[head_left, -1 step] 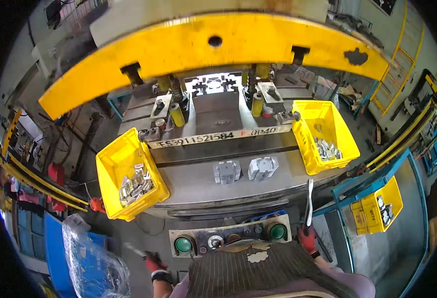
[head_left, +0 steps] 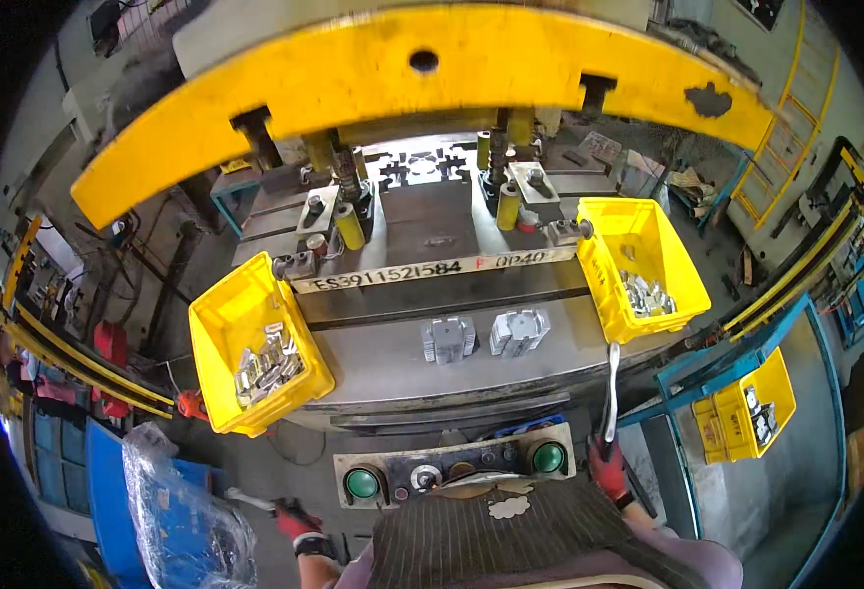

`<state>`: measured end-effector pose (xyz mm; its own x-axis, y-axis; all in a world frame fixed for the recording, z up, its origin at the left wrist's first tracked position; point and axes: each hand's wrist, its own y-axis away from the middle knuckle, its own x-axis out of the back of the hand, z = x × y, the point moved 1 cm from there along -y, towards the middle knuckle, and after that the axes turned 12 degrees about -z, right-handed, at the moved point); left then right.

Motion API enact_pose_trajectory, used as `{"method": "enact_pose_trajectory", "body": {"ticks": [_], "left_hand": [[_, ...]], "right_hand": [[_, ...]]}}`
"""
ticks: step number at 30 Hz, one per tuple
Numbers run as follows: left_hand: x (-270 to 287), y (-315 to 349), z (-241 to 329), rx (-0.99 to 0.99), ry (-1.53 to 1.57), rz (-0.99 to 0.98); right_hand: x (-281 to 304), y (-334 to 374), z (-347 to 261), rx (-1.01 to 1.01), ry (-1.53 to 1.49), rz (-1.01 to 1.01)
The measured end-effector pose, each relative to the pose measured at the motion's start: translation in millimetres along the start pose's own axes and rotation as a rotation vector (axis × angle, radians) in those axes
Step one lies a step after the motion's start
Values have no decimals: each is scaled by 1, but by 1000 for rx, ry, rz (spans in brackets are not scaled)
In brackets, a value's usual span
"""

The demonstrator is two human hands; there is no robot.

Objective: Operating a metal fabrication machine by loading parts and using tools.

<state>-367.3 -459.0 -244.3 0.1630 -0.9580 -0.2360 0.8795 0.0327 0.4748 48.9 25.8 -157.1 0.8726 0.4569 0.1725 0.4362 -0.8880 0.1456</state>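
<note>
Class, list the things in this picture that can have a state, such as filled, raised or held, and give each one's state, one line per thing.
Left hand: gloved, closed on a pale tool
Right hand: gloved, closed on a silver tool
Left bin: part-filled
Right bin: part-filled
Side bin: part-filled
Left metal stack: on the bench, unheld
Right metal stack: likewise
Yellow press beam: raised
Plastic wrap: crumpled
</note>
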Motion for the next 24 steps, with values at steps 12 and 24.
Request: {"method": "enact_pose_trajectory", "body": {"ticks": [12,24], "left_hand": [[-215,43,132,-435,-153,-392],[-517,62,158,-892,-553,-1214]], "right_hand": [[-224,-226,-315,675,732,-217],[-179,-216,-319,240,-640,-576]]}}
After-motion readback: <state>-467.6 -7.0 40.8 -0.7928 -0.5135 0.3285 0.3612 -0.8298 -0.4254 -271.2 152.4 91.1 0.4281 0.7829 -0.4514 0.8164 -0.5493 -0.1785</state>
